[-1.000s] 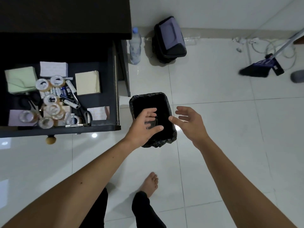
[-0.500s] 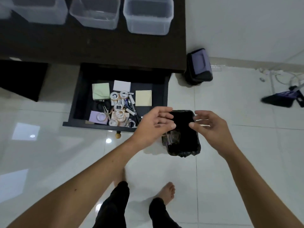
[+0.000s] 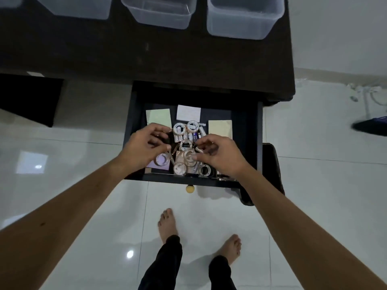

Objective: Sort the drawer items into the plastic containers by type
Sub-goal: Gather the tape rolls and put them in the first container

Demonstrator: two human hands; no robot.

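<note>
Three clear containers [image 3: 243, 17] on the desk [image 3: 146, 55] hold nothing visible.

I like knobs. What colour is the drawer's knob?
The drawer knob is yellowish, seen in the head view.

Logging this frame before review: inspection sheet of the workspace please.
Surface: dark desk, drawer pulled open below it.
Job's things: tape rolls, batteries and note pads in the drawer; clear containers on the desk; contents not visible.
Clutter: black bin on the floor right of the drawer.
Grippers: left hand and right hand over the pile, fingers curled; what they hold cannot be told.
Cables: white cable on the floor at far right.
Surroundings: glossy white tile floor, the person's bare feet.
</note>
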